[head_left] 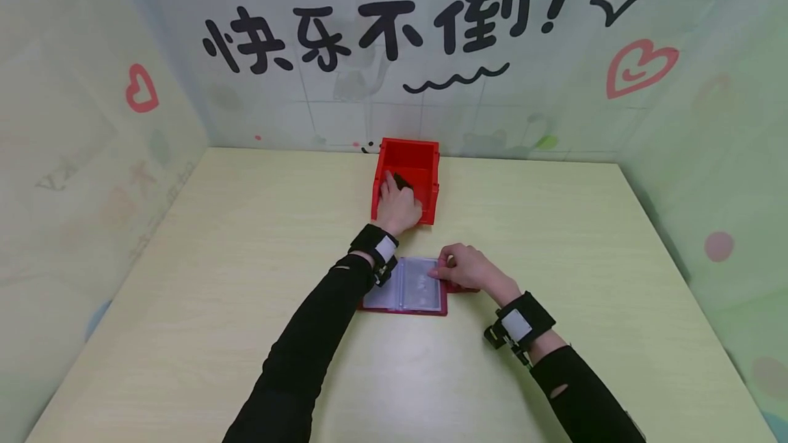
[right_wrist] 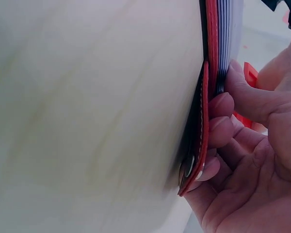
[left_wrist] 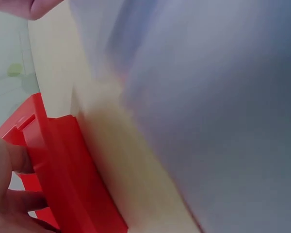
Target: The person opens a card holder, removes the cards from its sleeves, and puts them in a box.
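A small red card holder (head_left: 421,289) lies open on the table, its clear plastic sleeves showing. My right hand (head_left: 466,266) pinches its right edge. The right wrist view shows the thumb on the stacked sleeves (right_wrist: 224,43) and fingers under the red cover, beside a snap strap (right_wrist: 203,121). My left hand (head_left: 399,209) reaches over the near side into a red plastic box (head_left: 411,150). A flat dark piece (head_left: 403,181) shows in the box between its fingers and thumb; I cannot tell whether they grip it. The left wrist overlaps the holder's left page from above.
The pale wooden table (head_left: 246,238) carries the box near its back edge, just beyond the card holder. A printed backdrop (head_left: 369,108) with lettering rises behind it, and patterned panels stand left and right. Black camera straps (head_left: 526,320) circle both wrists.
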Action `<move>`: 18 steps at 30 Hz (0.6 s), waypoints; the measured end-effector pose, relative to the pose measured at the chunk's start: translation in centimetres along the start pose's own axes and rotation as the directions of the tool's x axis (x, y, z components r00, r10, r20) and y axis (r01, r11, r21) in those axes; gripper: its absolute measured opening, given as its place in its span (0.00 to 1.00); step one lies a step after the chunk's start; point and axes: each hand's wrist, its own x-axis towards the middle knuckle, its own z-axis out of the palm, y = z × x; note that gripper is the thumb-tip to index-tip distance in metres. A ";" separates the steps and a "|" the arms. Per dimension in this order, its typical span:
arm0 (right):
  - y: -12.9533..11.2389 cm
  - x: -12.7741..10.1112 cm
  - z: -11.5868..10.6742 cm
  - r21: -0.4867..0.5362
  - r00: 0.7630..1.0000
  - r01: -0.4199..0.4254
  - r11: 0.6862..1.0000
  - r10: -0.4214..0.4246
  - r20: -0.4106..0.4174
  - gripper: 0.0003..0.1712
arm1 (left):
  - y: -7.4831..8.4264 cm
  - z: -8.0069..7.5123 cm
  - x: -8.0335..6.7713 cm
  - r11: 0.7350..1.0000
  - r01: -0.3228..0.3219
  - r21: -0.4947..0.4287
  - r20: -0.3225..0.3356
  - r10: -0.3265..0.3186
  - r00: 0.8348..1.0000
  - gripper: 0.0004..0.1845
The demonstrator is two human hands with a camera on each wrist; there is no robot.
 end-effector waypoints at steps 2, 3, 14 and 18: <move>0.0 0.0 0.0 0.000 1.000 -0.003 1.000 0.003 0.000 0.13 | -0.1 0.3 -0.1 1.000 -0.019 0.025 -0.025 0.020 0.999 0.18; 0.0 0.0 0.0 0.001 1.000 -0.002 1.000 0.002 0.000 0.13 | -0.1 0.5 -0.2 0.999 -0.031 0.044 -0.033 0.032 0.999 0.18; 0.0 0.1 0.0 -0.018 1.000 0.004 1.000 -0.004 -0.009 0.13 | 0.2 0.9 -0.8 0.953 -0.071 0.294 0.133 0.033 0.991 0.31; 0.0 0.1 0.1 -0.024 1.000 0.004 1.000 -0.004 -0.012 0.13 | 0.2 0.7 -0.8 0.944 -0.080 0.321 0.144 0.035 0.989 0.31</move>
